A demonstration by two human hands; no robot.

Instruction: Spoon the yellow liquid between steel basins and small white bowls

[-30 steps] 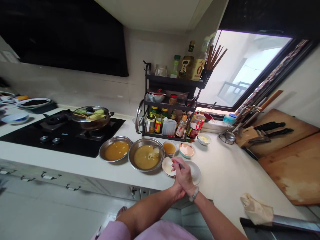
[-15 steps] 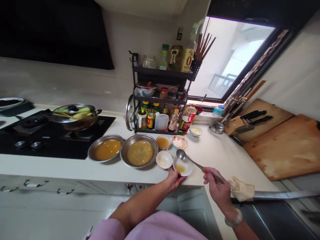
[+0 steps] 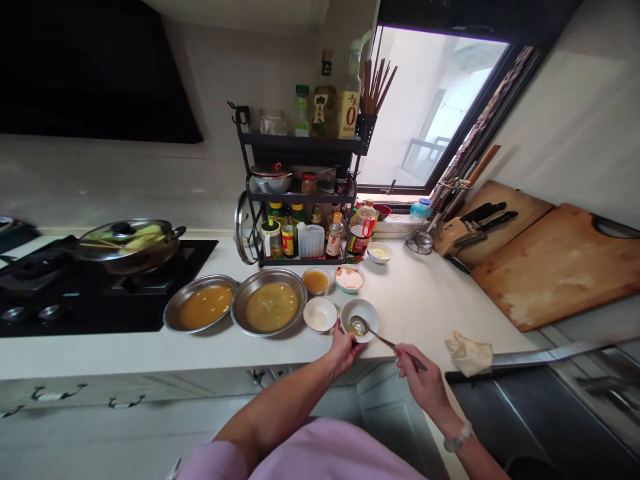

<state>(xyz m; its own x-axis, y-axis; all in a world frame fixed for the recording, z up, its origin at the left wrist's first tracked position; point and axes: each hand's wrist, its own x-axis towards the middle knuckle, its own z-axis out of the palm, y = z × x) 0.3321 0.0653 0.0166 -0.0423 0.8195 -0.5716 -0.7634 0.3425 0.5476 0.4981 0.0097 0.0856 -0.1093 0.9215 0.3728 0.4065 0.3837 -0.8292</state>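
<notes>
My left hand [image 3: 344, 351] grips the near left rim of a white bowl [image 3: 367, 311] at the counter's front edge. A little yellowish liquid lies in its bottom. My right hand [image 3: 419, 373] is closed around the handle of a metal ladle [image 3: 383, 339], whose head rests down inside that bowl. Just left stands a small white bowl [image 3: 320, 313] with pale contents. Behind are a bowl of orange-brown liquid [image 3: 316, 281] and a bowl with pinkish-white contents [image 3: 349, 278].
Two metal basins hold broth, one yellowish [image 3: 270, 302] and one orange [image 3: 200, 303]. A lidded pan [image 3: 127, 247] sits on the stove at left. A condiment rack [image 3: 300, 197] stands behind. On the right are a cloth [image 3: 469, 353], a knife block [image 3: 453, 235] and a cutting board [image 3: 555, 267].
The ladle's head has gone down from above the bowl's far left rim into the bowl. My left hand keeps hold of the rim. The camera view has shifted somewhat.
</notes>
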